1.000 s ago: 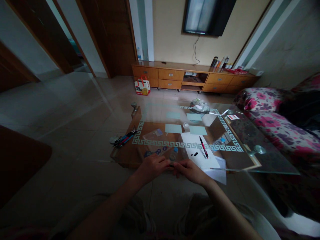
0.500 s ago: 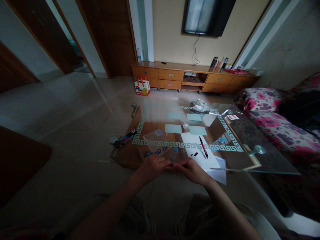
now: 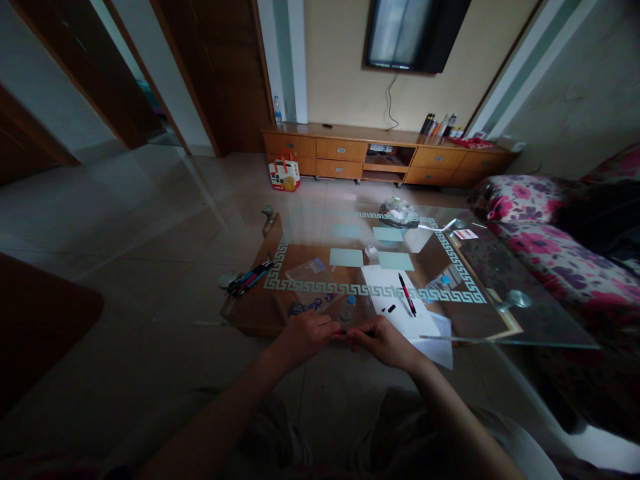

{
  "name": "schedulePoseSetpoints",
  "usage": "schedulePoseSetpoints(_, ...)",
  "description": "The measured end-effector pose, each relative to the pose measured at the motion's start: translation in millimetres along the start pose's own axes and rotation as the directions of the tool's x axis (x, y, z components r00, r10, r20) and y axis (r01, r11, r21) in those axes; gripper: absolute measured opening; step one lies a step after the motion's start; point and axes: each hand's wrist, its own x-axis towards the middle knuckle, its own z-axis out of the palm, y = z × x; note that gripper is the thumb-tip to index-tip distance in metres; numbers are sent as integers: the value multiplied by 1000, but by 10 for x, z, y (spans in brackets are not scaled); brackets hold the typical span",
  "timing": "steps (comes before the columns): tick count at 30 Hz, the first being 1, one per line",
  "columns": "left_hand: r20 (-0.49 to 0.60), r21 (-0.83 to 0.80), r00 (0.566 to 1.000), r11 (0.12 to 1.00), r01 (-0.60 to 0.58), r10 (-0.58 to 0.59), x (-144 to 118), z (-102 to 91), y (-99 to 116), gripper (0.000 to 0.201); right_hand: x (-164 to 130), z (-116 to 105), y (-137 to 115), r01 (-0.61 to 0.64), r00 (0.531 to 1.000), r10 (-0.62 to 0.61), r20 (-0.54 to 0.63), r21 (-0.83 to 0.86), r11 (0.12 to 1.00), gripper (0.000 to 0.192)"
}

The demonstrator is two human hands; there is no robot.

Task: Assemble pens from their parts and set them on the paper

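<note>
In front of the glass table's near edge, my left hand and my right hand are closed on a thin red-and-black pen. Each hand grips one end, and the fingers cover most of it. Just beyond, a red-and-black pen lies slantwise on a white sheet of paper. Beside that pen on the paper sits a small black piece, with a tinier dark bit to its left. At the table's left edge lies a bundle of several pens in black, red and blue.
The glass table has a patterned border and a brown lower shelf. A clear bottle with a blue cap shows near my hands. A crumpled plastic bag lies at the far side. To the right is a flowered sofa.
</note>
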Motion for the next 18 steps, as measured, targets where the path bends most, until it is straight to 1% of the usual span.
schedulePoseSetpoints(4, -16, -30, 1000, 1000, 2, -2, 9, -6, 5, 25, -10, -9, -37, 5, 1000, -5, -1, -17, 1000, 50)
schedulePoseSetpoints(8, -20, -19, 1000, 1000, -17, 16, 8, 6, -1, 25, -9, -7, -21, 14, 1000, -15, -22, -32, 999, 48)
schedulePoseSetpoints(14, -6, 0, 1000, 1000, 18, -18, 1, 3, 1, 27, 13, 15, 20, -32, 999, 32, -43, -10, 999, 44)
schedulePoseSetpoints(18, 9, 2, 1000, 1000, 29, -29, 4, -2, 5, 27, 16, 9, -9, -19, 998, 19, -52, -6, 1000, 41)
